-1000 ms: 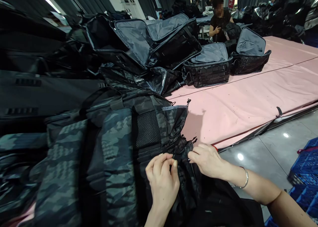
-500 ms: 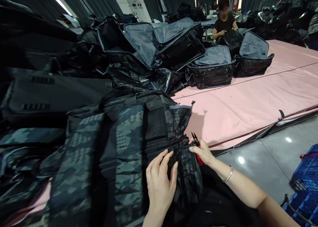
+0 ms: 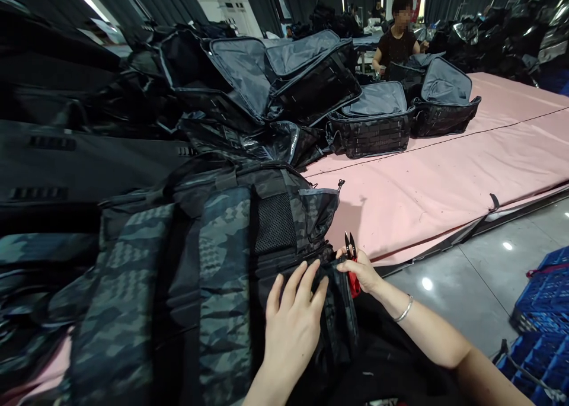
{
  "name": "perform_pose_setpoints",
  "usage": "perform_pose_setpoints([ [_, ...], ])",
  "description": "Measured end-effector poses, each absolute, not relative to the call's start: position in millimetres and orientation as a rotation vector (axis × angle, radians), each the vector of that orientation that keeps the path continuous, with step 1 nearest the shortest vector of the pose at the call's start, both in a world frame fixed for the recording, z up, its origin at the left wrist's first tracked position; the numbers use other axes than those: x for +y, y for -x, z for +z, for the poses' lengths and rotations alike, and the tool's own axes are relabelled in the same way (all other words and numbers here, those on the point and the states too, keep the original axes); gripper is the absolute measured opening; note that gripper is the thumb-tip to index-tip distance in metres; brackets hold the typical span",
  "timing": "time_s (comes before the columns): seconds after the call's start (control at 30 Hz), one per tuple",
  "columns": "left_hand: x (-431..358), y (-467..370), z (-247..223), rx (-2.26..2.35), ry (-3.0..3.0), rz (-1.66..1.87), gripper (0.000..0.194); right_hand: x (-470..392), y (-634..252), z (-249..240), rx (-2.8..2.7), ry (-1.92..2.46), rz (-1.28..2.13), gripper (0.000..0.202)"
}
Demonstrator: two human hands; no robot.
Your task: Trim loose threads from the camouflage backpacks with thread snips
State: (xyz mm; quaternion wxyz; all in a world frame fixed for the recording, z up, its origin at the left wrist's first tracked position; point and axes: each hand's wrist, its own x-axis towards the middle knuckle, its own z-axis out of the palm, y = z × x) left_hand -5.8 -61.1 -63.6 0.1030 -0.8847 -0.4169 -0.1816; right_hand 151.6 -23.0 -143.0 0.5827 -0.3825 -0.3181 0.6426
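Observation:
A dark camouflage backpack (image 3: 224,258) lies in front of me with its padded shoulder straps facing up. My left hand (image 3: 294,317) rests on its right part with the fingers spread, holding nothing. At the bag's right edge, my right hand (image 3: 361,271) is closed around red-handled thread snips (image 3: 352,275), whose two dark blades point up and stand slightly apart. The right thumb and fingertips are also at the bag's edge fabric; whether they pinch it I cannot tell. A side pocket (image 3: 320,210) with a cord end sticks out just beyond the hands.
Several unzipped bags with grey lining, one of them a boxy bag (image 3: 371,130), stand on the pink-covered table (image 3: 435,181). Dark bags pile up at the left. A person (image 3: 398,44) works across the table. Blue crates (image 3: 540,299) sit on the floor at right.
My left hand has moved slightly up and right over the bag, its fingers more spread. The snips have turned more upright in my right hand. The view has shifted a little to the right.

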Motion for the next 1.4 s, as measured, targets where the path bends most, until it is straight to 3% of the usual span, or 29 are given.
perform_pose_setpoints([
  [0.13, -58, 16, -59, -1.183, 2.786, -0.628, 0.03, -23, -151, -142, -0.752, 0.898, 1.497, 0.022],
  [0.37, -53, 5, -60, -1.295, 2.577, -0.711, 0.008, -23, -149, -140, -0.745, 0.903, 1.484, 0.022],
  [0.67, -38, -12, -68, -1.108, 2.593, -0.443, 0.017, -24, -150, -140, -0.82, 0.943, 1.438, 0.022],
  [1.1, -60, 19, -65, -1.251, 2.534, -0.713, 0.006, -25, -152, -142, -0.839, 0.953, 1.433, 0.023],
  [1.4, -49, -13, -64, -1.235, 2.498, -0.482, 0.014, -26, -152, -139, -0.913, 0.973, 1.382, 0.022],
])
